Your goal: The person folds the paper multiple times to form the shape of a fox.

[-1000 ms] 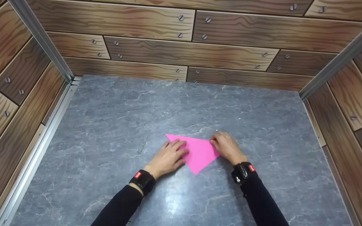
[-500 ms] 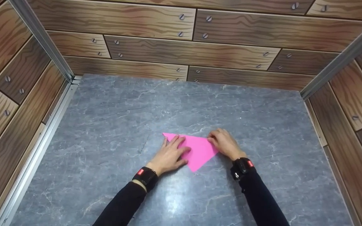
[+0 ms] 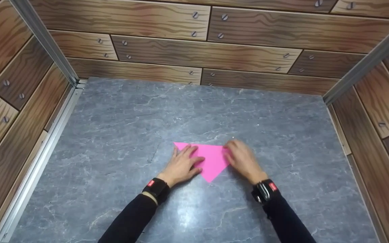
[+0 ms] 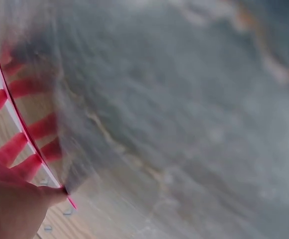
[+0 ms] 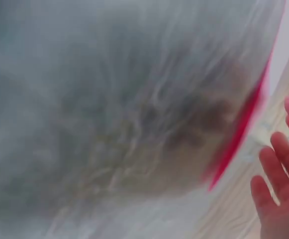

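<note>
Short of the worktop's (image 3: 130,111) far edge, pink paper (image 3: 213,157) is presumably steadied by the spread left hand (image 3: 179,166), the right hand's (image 3: 245,161) grip undeterminable.

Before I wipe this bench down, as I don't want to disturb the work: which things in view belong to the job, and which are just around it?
Part of the job:
- pink paper
- left hand, on the paper
- right hand, at its right edge

Just around it:
- grey tabletop
- wood-patterned walls
- metal posts
- black wristbands
</note>
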Demonstrator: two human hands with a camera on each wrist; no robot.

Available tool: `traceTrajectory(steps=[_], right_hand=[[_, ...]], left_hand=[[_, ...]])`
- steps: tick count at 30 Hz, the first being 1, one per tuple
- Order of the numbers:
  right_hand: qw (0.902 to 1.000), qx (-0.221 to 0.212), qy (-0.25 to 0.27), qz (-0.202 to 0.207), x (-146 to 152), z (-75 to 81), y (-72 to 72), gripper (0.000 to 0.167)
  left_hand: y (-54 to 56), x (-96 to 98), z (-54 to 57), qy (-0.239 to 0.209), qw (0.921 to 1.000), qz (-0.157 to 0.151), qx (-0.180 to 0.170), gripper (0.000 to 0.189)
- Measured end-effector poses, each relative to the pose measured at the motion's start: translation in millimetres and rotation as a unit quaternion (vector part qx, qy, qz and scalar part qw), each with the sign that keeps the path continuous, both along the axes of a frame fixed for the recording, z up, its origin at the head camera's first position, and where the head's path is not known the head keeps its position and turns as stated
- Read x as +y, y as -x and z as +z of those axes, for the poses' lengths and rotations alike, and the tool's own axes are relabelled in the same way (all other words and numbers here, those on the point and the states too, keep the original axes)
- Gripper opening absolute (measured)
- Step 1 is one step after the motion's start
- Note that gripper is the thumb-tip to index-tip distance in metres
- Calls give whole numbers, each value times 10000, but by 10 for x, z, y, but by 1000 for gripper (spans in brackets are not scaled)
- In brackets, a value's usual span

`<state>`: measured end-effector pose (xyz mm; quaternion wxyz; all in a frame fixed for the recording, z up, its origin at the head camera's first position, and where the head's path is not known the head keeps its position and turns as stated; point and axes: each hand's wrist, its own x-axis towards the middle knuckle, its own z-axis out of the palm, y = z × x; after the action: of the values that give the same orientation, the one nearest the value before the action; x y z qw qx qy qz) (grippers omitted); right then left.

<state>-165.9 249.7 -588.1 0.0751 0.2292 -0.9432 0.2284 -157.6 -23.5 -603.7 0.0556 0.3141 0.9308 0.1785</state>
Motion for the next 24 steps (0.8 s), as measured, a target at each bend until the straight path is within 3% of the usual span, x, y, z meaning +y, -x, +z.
traceTrajectory(steps=[2,5,8,12,18,24], right_hand=[[9990,-135,-47,429,-42,12,-104,36],[9939,-699,-270,804,-97,-1,-243,56],[9881,-1198,-534,802,-131,-40,-336,74],[9851,-1483,-634,604,-161,-67,-375,86],[9862,-1485,-651,348,-210,-15,-338,86],[9884,-1373,-633,145,-278,29,-264,69]], left_hand=[[6,-26,7,17,10000,6,31,46],[17,-50,9,-28,10000,-15,14,44],[25,-57,14,-126,9997,-45,-189,46],[33,-55,23,-211,9988,-62,-442,53],[52,-41,47,-195,9980,-59,-602,60],[52,-26,86,-138,9975,-14,-691,61]])
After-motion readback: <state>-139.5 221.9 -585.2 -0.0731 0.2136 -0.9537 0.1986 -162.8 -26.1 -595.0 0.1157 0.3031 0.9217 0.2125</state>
